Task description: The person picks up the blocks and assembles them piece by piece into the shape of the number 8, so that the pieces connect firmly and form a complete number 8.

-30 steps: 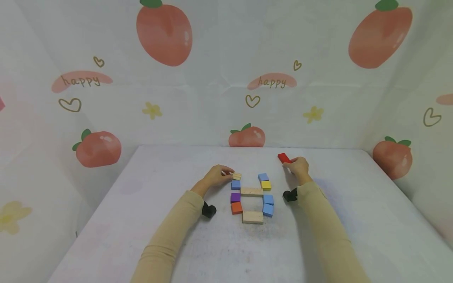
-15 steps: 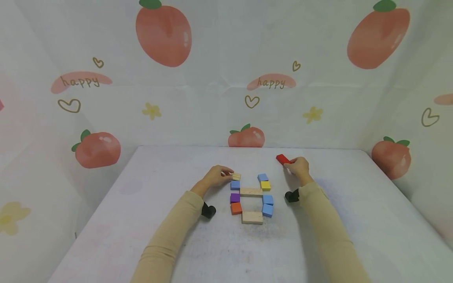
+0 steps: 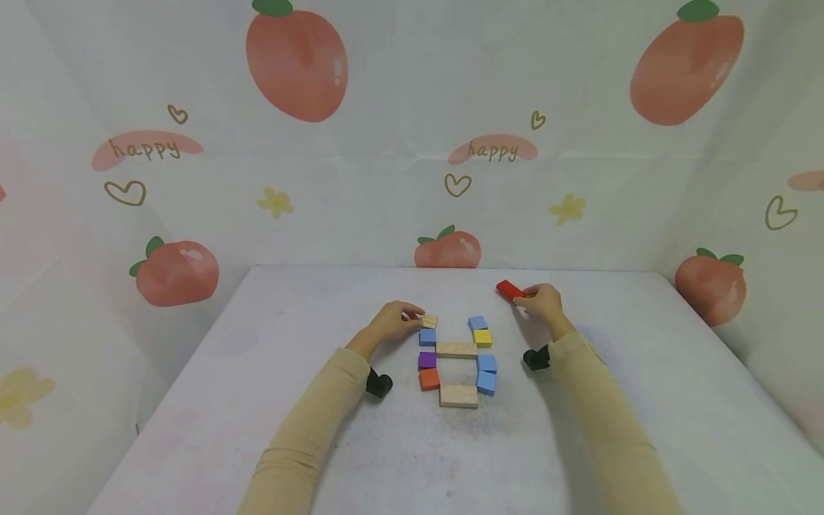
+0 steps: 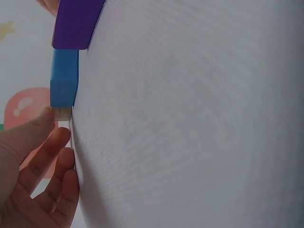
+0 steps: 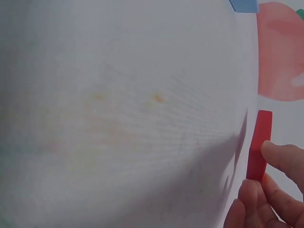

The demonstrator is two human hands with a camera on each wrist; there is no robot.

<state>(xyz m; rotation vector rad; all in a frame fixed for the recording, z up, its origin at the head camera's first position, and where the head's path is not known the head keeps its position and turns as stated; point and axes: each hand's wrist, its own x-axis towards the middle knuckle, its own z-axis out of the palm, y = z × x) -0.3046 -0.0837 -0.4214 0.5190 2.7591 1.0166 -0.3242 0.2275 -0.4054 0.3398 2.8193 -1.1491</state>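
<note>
In the head view my right hand (image 3: 541, 302) pinches a long red wooden block (image 3: 510, 290) at its near end, beyond the right side of the arrangement. The right wrist view shows the thumb on one face of that red block (image 5: 259, 145) and fingers behind it, lifted off the table. My left hand (image 3: 394, 320) rests beside a small plain wooden block (image 3: 430, 322) at the far left. In the left wrist view the left thumb touches this wooden block (image 4: 62, 114), with the other fingers loosely bent. A blue block (image 3: 428, 337) lies right in front of it.
Two columns of blocks lie on the white table (image 3: 412, 458): purple (image 3: 428, 360) and orange (image 3: 429, 379) at left, yellow (image 3: 483, 338) and several blue blocks (image 3: 486, 383) at right. Plain planks (image 3: 456, 350) span between them. A printed cloth (image 3: 373, 193) hangs behind.
The right hand has turned the red block, whose far end has swung left toward the arrangement. My left hand and the blocks on the table have stayed in place.
</note>
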